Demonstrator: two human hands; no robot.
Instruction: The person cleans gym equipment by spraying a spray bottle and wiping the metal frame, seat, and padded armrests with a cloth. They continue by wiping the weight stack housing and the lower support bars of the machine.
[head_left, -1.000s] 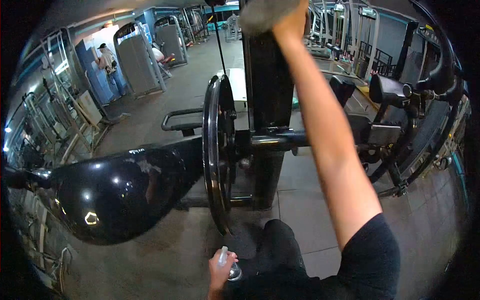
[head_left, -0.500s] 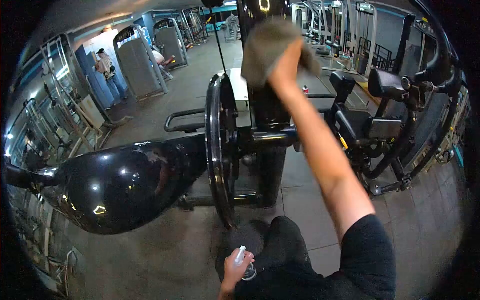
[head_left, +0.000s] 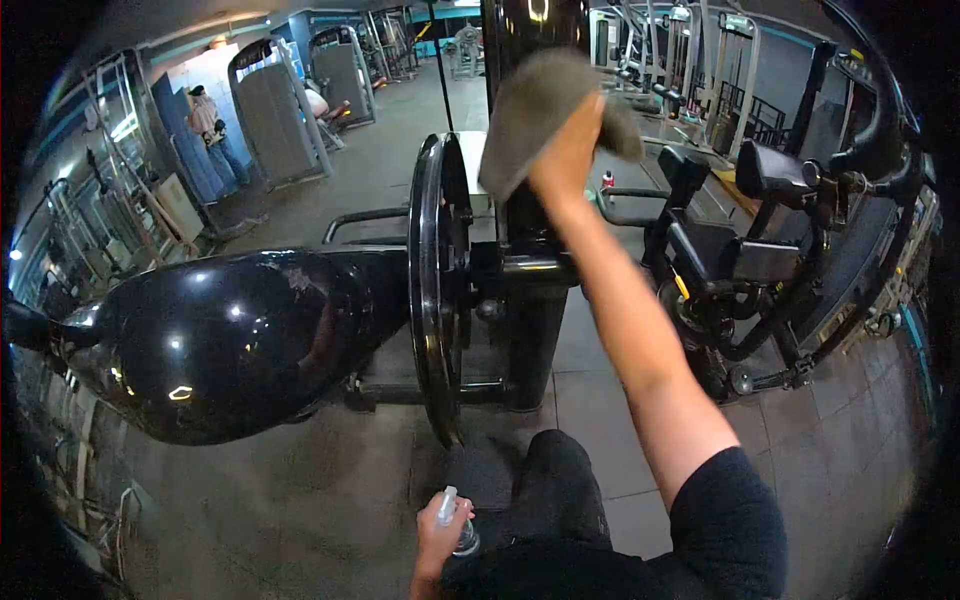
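My right hand [head_left: 572, 150] is stretched forward, closed on a grey-brown cloth [head_left: 535, 115] that lies against the black upright post [head_left: 540, 215] of a gym machine. The cloth is blurred and hides part of the post and my fingertips. Low in front of my body, my left hand [head_left: 438, 530] is wrapped around a clear spray bottle [head_left: 466, 540] with a white spray head [head_left: 447, 505]. A black round disc [head_left: 427, 290] on the machine stands edge-on just left of the post. The glossy black padded roller [head_left: 220, 350] extends left from it.
A seat machine with black pads [head_left: 765, 258] stands at the right. Grey-panelled machines [head_left: 278, 120] line the back left, where another person [head_left: 212, 135] stands by a wall. A small red bottle [head_left: 607, 179] is on the floor behind the post. Grey tiles [head_left: 640, 440] cover the floor.
My right hand and the cloth are slightly lower on the post. My left hand with the spray bottle has shifted a little left, and the whole view has moved slightly.
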